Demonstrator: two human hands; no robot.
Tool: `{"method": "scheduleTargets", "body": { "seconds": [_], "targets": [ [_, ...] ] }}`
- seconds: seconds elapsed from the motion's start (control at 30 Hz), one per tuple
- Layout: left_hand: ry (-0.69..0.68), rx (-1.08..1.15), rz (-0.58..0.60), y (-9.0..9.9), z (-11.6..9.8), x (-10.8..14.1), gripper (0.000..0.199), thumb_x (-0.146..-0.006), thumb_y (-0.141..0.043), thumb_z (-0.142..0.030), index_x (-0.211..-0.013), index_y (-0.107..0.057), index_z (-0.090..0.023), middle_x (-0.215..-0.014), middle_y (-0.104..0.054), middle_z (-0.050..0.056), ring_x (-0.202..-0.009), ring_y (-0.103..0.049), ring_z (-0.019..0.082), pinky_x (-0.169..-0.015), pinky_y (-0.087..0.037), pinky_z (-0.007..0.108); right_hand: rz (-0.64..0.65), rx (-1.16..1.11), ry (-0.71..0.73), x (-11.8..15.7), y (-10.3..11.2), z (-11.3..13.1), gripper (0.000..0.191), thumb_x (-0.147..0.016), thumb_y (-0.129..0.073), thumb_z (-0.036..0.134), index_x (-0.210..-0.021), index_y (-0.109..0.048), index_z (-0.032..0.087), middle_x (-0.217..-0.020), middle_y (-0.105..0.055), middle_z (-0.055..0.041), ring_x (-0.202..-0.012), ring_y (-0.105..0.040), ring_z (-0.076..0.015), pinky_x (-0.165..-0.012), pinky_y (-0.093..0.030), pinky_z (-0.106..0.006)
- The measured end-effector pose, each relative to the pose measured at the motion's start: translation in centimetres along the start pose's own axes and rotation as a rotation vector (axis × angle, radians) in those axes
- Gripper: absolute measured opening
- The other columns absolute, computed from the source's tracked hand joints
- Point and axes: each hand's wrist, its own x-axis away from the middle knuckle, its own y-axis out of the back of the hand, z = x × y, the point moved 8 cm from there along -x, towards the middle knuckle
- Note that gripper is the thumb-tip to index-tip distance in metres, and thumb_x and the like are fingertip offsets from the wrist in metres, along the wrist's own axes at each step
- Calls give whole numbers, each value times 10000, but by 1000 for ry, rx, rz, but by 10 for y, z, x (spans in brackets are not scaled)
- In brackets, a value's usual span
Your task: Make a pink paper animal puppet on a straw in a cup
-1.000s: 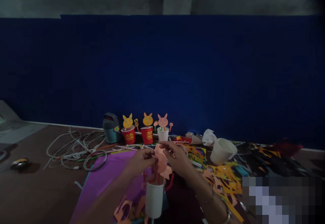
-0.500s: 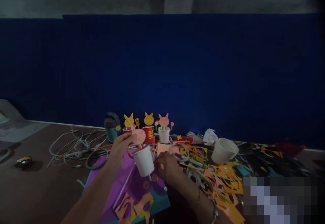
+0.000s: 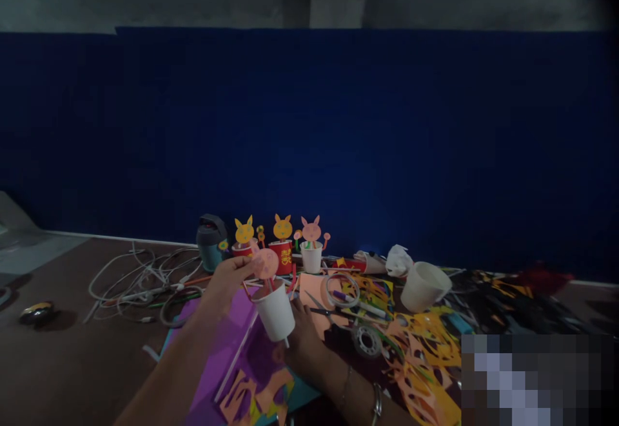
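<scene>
My left hand [image 3: 238, 270] pinches the pink paper animal head [image 3: 265, 263], which stands over a white paper cup [image 3: 275, 310] with red arms at its rim. A thin stick pokes out below the tilted cup. My right hand [image 3: 304, 339] is just right of the cup, partly behind it; its fingers are mostly hidden. Beneath them lies a purple sheet [image 3: 220, 348] with orange paper scraps [image 3: 242, 395]. Black scissors [image 3: 325, 311] rest on a pink sheet [image 3: 312, 284] beyond my right hand.
Three finished-looking cup figures [image 3: 283, 255] stand at the back beside a teal bottle [image 3: 211, 245]. White cables [image 3: 140, 284] and a mouse [image 3: 37, 313] lie left. At right are a tape roll [image 3: 367, 341], a tilted white cup [image 3: 424, 286] and many cut paper scraps [image 3: 430, 339].
My right hand has moved left and down, from the pink sheet to beside the cup, uncovering the scissors. My left hand still grips the pink head.
</scene>
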Motion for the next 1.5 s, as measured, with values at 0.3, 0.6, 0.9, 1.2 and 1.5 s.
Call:
{"method": "scheduleTargets", "body": {
  "seconds": [0.3,0.6,0.9,1.2,1.5],
  "targets": [
    [-15,65,-53,9,1,-6,427,-551,-809,-402,-854,-645,-149,-757,-668,11,-676,-608,140,-630,-461,221,160,24,-84,-12,3,-8,164,-715,-582,174,-868,-643,167,-907,-662,-100,-907,-549,-271,-802,-382,-383],
    [-3,-394,162,-30,39,2,257,-533,-767,-317,-682,-637,-151,-552,-599,-11,-528,-560,170,-533,-393,257,-389,-305,-224,-15,115,-60,189,-833,-473,176,-885,-655,176,-887,-676,-63,-823,-579,-197,-733,-413,-294],
    [-374,-620,258,-74,12,28,199,-745,-614,-335,-608,-649,-195,-696,-650,33,-720,-590,205,-675,-413,275,-271,-513,-158,-19,109,-39,215,-764,-557,132,-966,-604,188,-775,-660,7,-752,-599,-150,-726,-421,-269],
    [-293,-449,284,-78,30,24,335,-789,-574,-390,-524,-598,-186,-552,-560,-10,-582,-516,151,-567,-356,237,31,154,-322,-2,116,-87,16,-692,-643,162,-704,-651,166,-904,-684,-106,-917,-591,-258,-805,-409,-353],
    [-473,-518,207,-87,11,42,268,-846,-553,-378,-665,-651,-206,-926,-682,70,-931,-605,224,-853,-444,328,7,158,-353,-3,114,-92,64,-766,-549,154,-775,-609,173,-831,-687,-71,-825,-616,-203,-725,-402,-293]
  ]
}}
